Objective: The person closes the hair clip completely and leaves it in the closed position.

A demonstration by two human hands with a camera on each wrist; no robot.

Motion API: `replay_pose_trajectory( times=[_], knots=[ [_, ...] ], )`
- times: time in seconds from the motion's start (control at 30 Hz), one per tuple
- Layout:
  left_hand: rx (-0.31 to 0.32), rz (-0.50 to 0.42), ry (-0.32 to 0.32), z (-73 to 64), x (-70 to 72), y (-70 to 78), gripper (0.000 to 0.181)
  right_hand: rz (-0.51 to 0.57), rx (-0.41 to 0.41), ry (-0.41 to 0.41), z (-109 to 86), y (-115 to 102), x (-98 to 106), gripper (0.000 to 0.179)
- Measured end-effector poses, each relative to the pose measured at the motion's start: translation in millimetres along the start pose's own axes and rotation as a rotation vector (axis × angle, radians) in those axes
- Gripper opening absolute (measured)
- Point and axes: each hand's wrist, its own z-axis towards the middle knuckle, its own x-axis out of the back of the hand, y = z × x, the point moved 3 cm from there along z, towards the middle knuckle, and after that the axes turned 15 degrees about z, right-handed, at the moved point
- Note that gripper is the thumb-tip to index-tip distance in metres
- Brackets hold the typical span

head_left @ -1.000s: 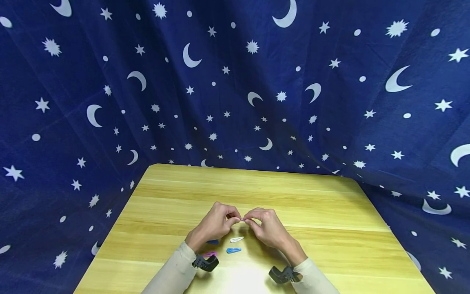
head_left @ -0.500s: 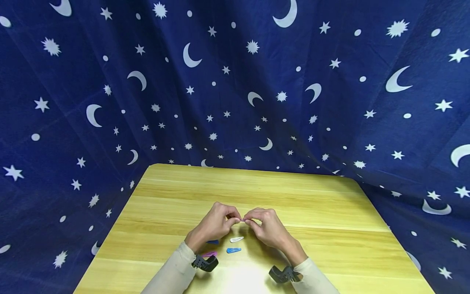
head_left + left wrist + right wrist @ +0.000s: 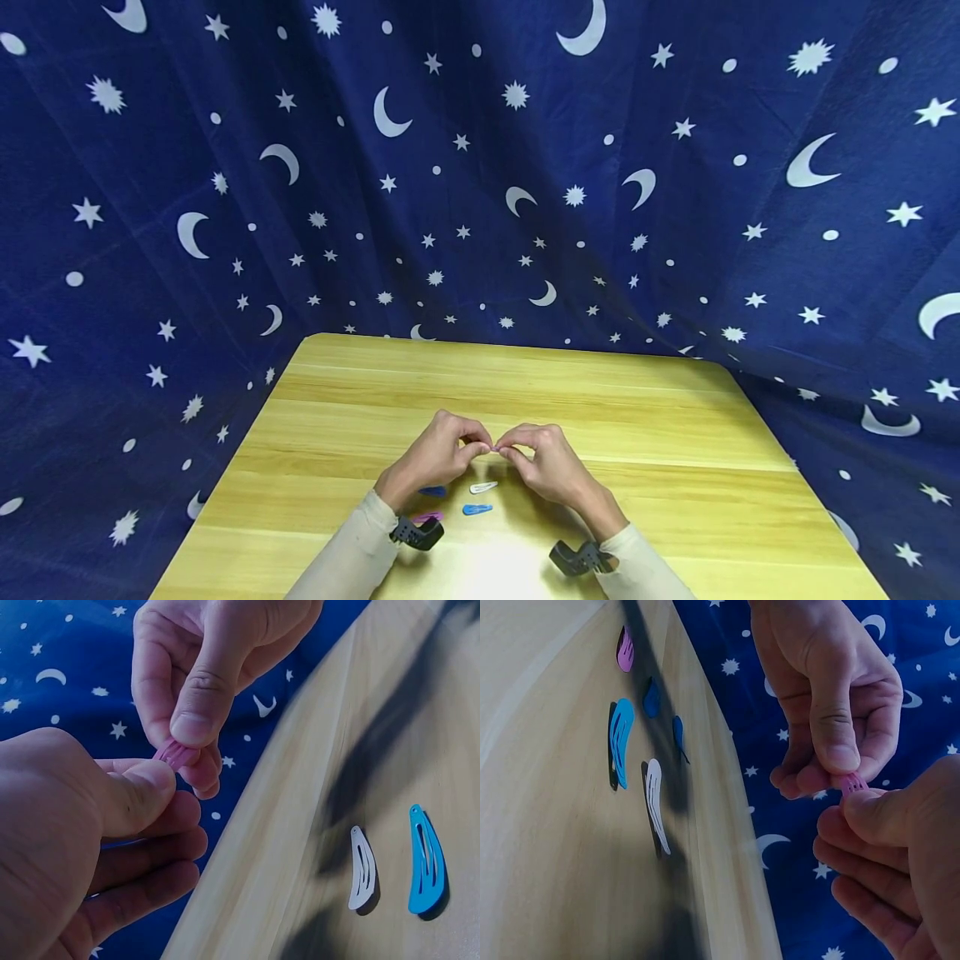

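In the head view my left hand and right hand meet over the table, fingertip to fingertip. Between them is a small pink snap hair clip, pinched at one end by my left thumb and fingers and at the other by my right thumb and fingers. Most of the clip is covered by the fingertips; only its slotted middle shows. Nearer to me on the table lie a white hair clip and a light blue one. The left hand's other fingers extend loosely below the clip.
By my left wrist lie a dark blue clip and a pink-purple clip, partly covered by the arm. The right wrist view shows a second dark blue clip. A star-patterned curtain hangs behind the wooden table.
My left forearm has shifted very slightly left, showing a little more of the dark blue clip. Both hands keep pinching the pink clip in the same spot.
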Motion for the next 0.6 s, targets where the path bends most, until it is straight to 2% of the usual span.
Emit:
replay_pose_trajectory(
  times=[0.2,0.43,0.6],
  knots=[
    [0.009,-0.005,-0.004,0.5,-0.5,-1.3,0.01,-0.003,-0.012,0.008,1.0,1.9,0.4,0.009],
    [0.055,0.006,0.013,2.0,-1.6,-5.7,0.011,-0.029,-0.016,0.091,4.9,3.5,2.7,0.008],
    [0.071,0.009,0.013,0.5,-1.4,-6.4,0.012,-0.031,-0.009,0.119,5.4,3.1,0.8,0.007]
  ],
)
